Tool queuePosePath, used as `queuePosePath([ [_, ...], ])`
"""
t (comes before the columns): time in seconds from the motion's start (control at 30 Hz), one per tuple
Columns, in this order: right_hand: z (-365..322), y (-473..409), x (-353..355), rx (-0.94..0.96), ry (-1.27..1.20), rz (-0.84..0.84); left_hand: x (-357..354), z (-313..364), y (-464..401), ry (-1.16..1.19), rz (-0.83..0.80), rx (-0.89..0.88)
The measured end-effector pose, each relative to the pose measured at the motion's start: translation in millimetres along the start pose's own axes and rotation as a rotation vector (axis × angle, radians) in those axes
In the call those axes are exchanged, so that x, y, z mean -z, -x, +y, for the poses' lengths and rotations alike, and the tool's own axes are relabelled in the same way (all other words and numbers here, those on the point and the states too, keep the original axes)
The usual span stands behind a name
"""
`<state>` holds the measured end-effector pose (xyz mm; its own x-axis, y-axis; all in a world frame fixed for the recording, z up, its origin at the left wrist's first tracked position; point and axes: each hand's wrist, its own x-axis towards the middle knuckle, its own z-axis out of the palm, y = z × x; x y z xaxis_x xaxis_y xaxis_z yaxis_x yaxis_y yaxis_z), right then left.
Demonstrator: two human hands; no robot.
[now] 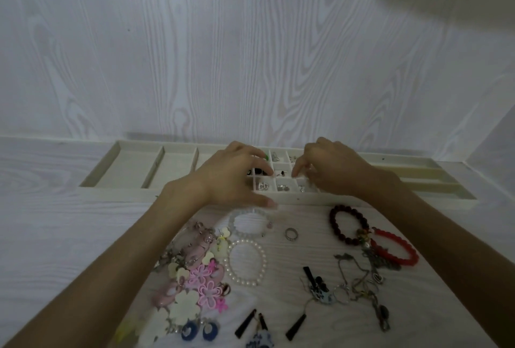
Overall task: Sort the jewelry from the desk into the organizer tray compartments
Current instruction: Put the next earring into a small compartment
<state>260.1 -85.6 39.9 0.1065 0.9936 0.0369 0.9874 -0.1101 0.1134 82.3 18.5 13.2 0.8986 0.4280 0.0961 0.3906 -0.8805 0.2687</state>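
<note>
The cream organizer tray (126, 180) lies along the back of the desk; its small middle compartments (281, 179) hold earrings and rings. My left hand (231, 173) hovers over these compartments with fingers spread and lightly bent, holding nothing. My right hand (331, 169) is beside it, thumb and forefinger pinched together and pointing down over a small compartment; I see nothing between them. On the desk in front lie a silver ring (291, 234), a pearl bracelet (246, 262), a clear bead bracelet (245, 221), a dark red bead bracelet (344, 225) and a red bracelet (397, 248).
Pink and cream flower earrings (204, 282) are piled at the left front, with blue round earrings (199, 331) and black stick earrings (295, 326) nearest me. Tangled chains (359, 283) lie at the right front. Long tray compartments (434, 177) run to the right. A pale wall rises behind the tray.
</note>
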Motion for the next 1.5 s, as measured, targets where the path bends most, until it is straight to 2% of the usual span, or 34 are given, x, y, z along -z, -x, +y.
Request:
queuePosePath([
  [0.17, 0.1, 2.8, -8.7, 0.088, 0.13, 0.006, -10.9, 15.4, -12.9, -0.163, -0.073, -0.068],
  [0.37, 1.0, 2.9, -15.6, 0.094, 0.135, 0.024, -11.3, 22.7, -19.7, -0.265, -0.109, -0.036],
  [0.7, -2.8, -1.4, -17.1, 0.066, 0.102, -0.054, -6.3, 31.7, -29.5, -0.416, -0.151, -0.06],
  [1.5, -2.7, 7.6, -6.7, 0.035, 0.055, -0.078, 4.9, 31.2, -23.0, -0.377, -0.174, -0.04],
])
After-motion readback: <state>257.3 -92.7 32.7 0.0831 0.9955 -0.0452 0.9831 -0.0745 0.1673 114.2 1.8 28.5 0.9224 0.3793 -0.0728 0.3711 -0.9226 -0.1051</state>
